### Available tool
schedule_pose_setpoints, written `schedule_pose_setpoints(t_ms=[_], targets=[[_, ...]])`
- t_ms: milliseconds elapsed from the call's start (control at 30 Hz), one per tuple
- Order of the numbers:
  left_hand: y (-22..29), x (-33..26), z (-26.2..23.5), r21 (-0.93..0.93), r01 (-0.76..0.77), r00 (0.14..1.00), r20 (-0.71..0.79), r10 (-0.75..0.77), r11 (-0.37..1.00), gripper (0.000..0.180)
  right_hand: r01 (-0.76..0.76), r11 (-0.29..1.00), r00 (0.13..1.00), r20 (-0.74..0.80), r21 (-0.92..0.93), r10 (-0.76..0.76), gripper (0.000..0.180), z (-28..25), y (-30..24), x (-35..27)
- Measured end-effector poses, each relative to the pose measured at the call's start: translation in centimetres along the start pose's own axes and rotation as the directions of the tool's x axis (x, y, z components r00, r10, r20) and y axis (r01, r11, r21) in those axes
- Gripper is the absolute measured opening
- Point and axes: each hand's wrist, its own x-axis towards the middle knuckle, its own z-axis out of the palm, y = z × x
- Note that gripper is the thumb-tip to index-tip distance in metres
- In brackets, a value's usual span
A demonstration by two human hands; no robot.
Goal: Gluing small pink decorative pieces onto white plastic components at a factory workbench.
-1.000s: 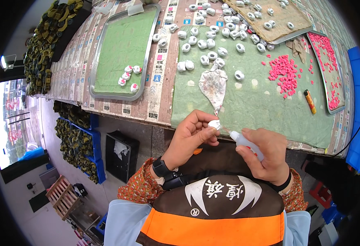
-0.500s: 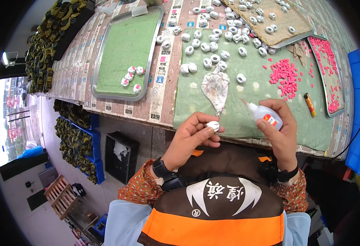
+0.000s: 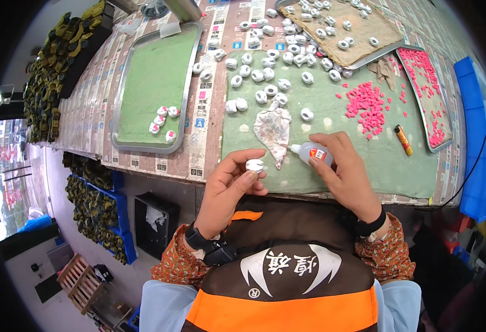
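Fingertips of the left hand (image 3: 227,185) pinch a small white rounded piece (image 3: 254,165) between thumb and index finger, the grip closed just to its width. The piece sits in front of the near part of the green sheet (image 3: 387,160), its slightly longer axis running left to right; which end is its front I cannot tell. The other fingers curl loosely below it.

The right hand's grip wraps a translucent squeeze bottle (image 3: 315,153), thumb on the near side, fingers on the far side. The bottle lies nearly level, long axis left to right, nozzle pointing left, base toward the palm. Its thin tip is apart from the white piece and overlaps the edge of a stained white cloth (image 3: 272,127); whether the 2 touch I cannot tell. The cloth tapers to a point toward the person.

Beyond, more white pieces (image 3: 307,114) lie scattered over the sheet and worktop (image 3: 105,122). To the right are a heap of pink bits (image 3: 366,108), a slanting yellow tube (image 3: 403,140) and a narrow tray (image 3: 441,146) of pink bits. A brown-lined tray (image 3: 364,56) stands at the far side. At left, a green-lined tray (image 3: 154,72) holds 5 white-and-pink pieces (image 3: 170,136) near its lower right corner.
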Motion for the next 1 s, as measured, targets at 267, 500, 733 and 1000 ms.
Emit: schedule_pose_setpoints(t_ms=[267, 500, 733, 1000], targets=[[0.0, 0.6, 0.4, 0.032, 0.018, 0.998, 0.066, -0.020, 0.999, 0.039, 0.024, 0.917, 0.970, -0.214, -0.398, -0.118, 0.011, -5.5, 3.4, 2.9], [0.0, 1.4, 1.5, 0.039, 0.017, 0.990, 0.138, -0.022, 0.999, 0.037, 0.077, 0.808, 0.985, -0.083, -0.584, -0.154, 0.009, -5.3, 3.6, 5.4], [-0.2, 1.7, 2.0, 0.004, 0.040, 0.991, 0.129, -0.040, 0.999, 0.034, 0.134, 0.750, 0.972, -0.060, -0.648, -0.226, 0.015, -4.0, 4.1, 6.1], [-1.8, 1.7, 1.7, -0.135, 0.068, 0.994, 0.097, -0.055, 0.989, 0.034, -0.164, 0.954, 0.986, 0.046, 0.251, 0.158, 0.007, -2.8, -1.6, 1.9]])
